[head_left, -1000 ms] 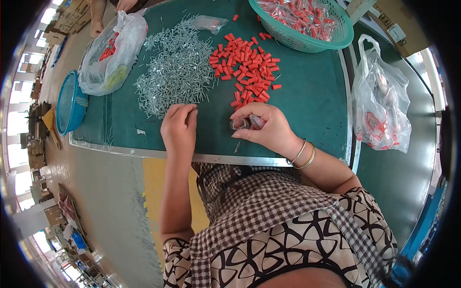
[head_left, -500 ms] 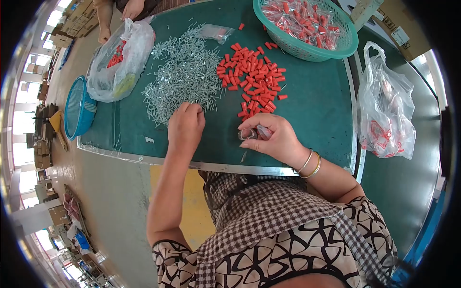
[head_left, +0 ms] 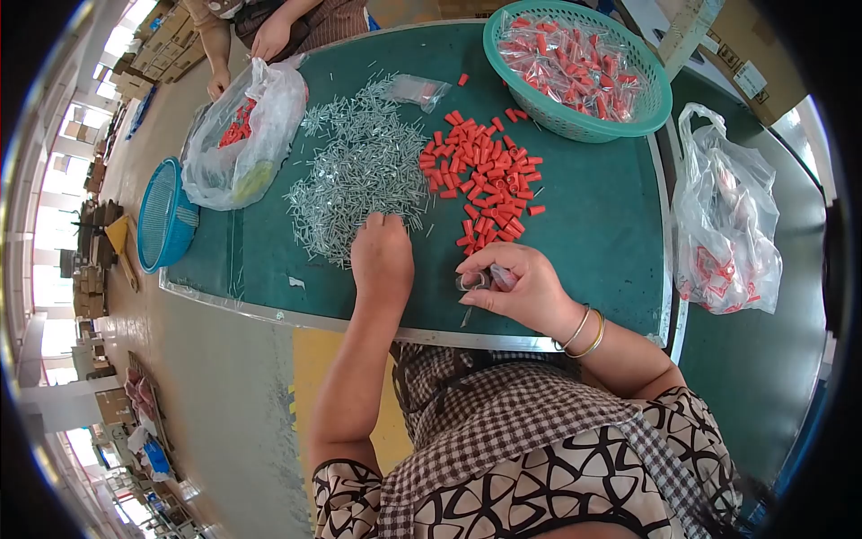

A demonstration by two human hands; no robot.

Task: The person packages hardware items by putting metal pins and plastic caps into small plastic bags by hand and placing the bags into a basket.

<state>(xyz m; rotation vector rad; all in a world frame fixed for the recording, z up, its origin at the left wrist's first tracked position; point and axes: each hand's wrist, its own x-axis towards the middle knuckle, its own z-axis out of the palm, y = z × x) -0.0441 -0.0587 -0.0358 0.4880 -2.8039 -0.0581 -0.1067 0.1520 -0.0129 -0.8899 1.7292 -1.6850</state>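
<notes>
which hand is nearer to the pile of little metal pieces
Left. The left hand has its fingers at the near edge of the metal pile; the right hand is off to its right, just below the red caps.

The pin pile (head_left: 359, 175) looks shiny metal; at its right, smooth plastic caps (head_left: 489, 187); at its left, glossy plastic bag (head_left: 275, 135).

No text is legible, even on the carton label (head_left: 750, 80).
</notes>
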